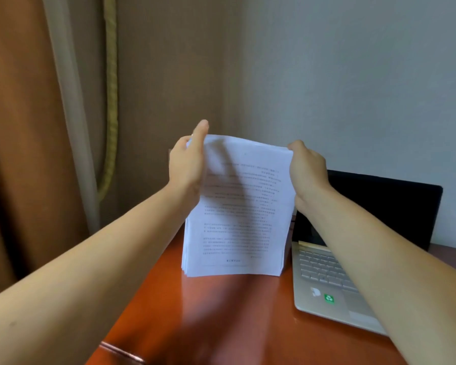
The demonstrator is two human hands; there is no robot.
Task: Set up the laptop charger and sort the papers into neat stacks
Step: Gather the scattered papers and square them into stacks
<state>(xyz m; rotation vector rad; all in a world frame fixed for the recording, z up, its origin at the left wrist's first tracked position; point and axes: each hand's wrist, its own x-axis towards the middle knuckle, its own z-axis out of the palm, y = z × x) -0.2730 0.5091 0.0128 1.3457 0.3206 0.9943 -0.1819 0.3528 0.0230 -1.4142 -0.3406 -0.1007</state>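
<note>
A thick stack of printed white papers (238,214) stands upright on its bottom edge on the reddish-brown desk (221,320). My left hand (186,167) grips the stack's upper left edge, thumb raised above it. My right hand (307,172) grips the upper right edge. The sheets near the bottom are slightly uneven. An open silver laptop (324,272) with a dark screen sits to the right of the papers, partly hidden by my right forearm. No charger is in view.
A brown curtain (24,127) with a yellowish cord (111,101) hangs at the left. A plain wall stands behind the desk. The desk's near left corner (121,351) shows at the bottom.
</note>
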